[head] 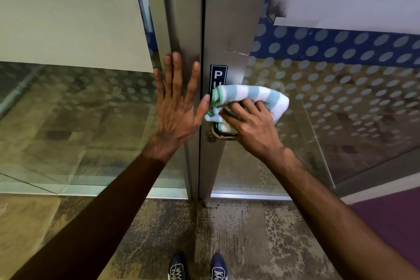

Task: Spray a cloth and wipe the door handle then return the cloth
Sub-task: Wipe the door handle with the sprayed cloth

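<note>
A blue, white and green striped cloth (252,98) is bunched in my right hand (252,127), pressed over the metal door handle (223,135) on the steel door frame. Only the handle's lower curve and the lock below it show under the cloth. My left hand (177,107) lies flat with fingers spread against the neighbouring metal frame (181,29), just left of the gap between the doors, its thumb touching the cloth's edge. A blue sign (218,76) above the handle is partly covered by the cloth.
Glass panels with frosted dots (341,98) flank the doors on both sides. Patterned carpet (250,234) lies underfoot, with my two dark shoes (197,268) at the bottom edge. A purple floor area (391,218) is at the right.
</note>
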The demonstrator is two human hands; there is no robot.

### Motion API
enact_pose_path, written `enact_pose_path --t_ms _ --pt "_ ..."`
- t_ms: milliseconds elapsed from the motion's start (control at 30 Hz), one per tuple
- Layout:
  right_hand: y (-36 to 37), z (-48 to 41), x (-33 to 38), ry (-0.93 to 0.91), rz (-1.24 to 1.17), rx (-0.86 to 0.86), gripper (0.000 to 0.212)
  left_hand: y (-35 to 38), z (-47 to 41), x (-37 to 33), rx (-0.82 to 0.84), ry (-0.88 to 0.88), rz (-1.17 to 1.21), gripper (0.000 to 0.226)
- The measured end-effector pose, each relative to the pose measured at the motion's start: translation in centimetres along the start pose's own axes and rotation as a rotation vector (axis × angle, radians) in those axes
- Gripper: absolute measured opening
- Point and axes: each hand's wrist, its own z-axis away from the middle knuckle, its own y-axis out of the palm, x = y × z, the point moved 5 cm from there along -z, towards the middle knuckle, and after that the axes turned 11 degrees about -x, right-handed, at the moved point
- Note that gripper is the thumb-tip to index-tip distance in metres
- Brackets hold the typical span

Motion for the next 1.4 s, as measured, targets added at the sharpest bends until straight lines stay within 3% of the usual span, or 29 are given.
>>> enact_pose_path --t_ms 133,333,500,633,733,800,933,1133,1233,1400 --pt "-1.8 0.0 -0.3 0.075 -0.087 0.123 0.048 -0.1 0.0 0.0 -0.002 -0.012 0.004 0.081" --pt "-8.6 2.1 -1.7 0.537 -0.336 -0.156 0.067 -0.3 0.5 -0.1 -0.014 -0.009 -0.003 0.085" --pt "-10.4 5.0 -3.0 0.877 -0.388 -0.165 0.073 -0.2 0.2 0.0 0.008 -0.011 -0.019 0.086" --pt "-11.2 5.6 -2.3 0.669 -0.193 -0.198 0.052 -0.1 0.0 0.3 0.015 -0.010 -0.030 0.086" --pt "-10.3 5.4 -1.6 0.538 -0.225 -0.168 0.039 -0.3 0.0 0.3 0.014 0.000 -0.029 0.085" --pt "-9.0 5.0 -0.7 0.481 -0.215 -0.082 0.039 -0.5 0.2 0.4 0.009 0.006 -0.030 0.083" --pt "-5.3 4.1 1.4 0.363 -0.144 0.165 0.063 -0.8 0.9 0.8 -0.011 -0.007 -0.012 0.080" --pt "-1.0 2.7 4.7 0.239 -0.122 0.333 0.058 -1.0 1.1 1.2 -0.004 0.000 -0.023 0.078" --pt "0.1 2.0 5.6 0.221 -0.130 0.391 0.044 -1.1 1.1 1.2 0.009 0.017 -0.017 0.078" --pt "-0.1 2.4 6.3 0.231 -0.202 0.490 0.048 -1.1 1.0 1.3 0.018 0.005 -0.015 0.078"
